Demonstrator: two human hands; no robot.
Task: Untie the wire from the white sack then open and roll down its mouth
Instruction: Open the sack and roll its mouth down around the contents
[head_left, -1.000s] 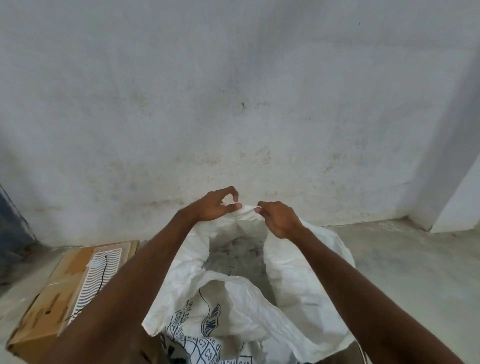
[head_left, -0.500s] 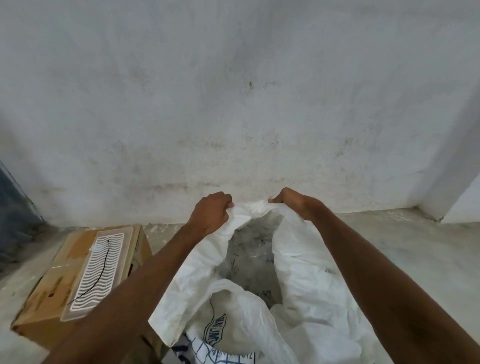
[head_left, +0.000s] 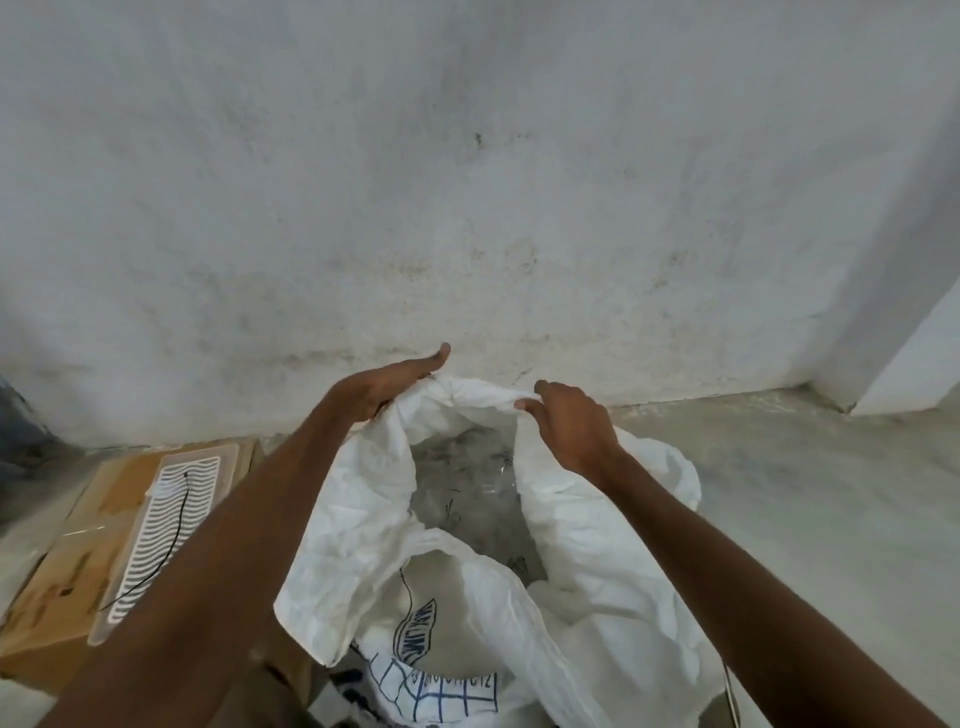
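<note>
The white sack (head_left: 363, 525) stands in front of me with its mouth open, blue print on its near side, and clear crumpled material visible inside. Its rim is folded outward on the left and right. My left hand (head_left: 387, 387) lies flat, fingers stretched out, against the outside of the far left rim. My right hand (head_left: 569, 423) pinches the far right rim between thumb and fingers. A thin dark wire (head_left: 176, 530) lies on a slotted white tray to the left, apart from the sack.
A cardboard box (head_left: 62, 587) with the slotted white tray (head_left: 171, 514) on top sits at the left. A stained white wall (head_left: 467, 208) rises just behind the sack. Bare concrete floor (head_left: 831, 493) lies to the right.
My left hand has opened from a fist on the rim to a flat hand on its outside. My right hand has shifted its pinch along the rim. The mouth is wider.
</note>
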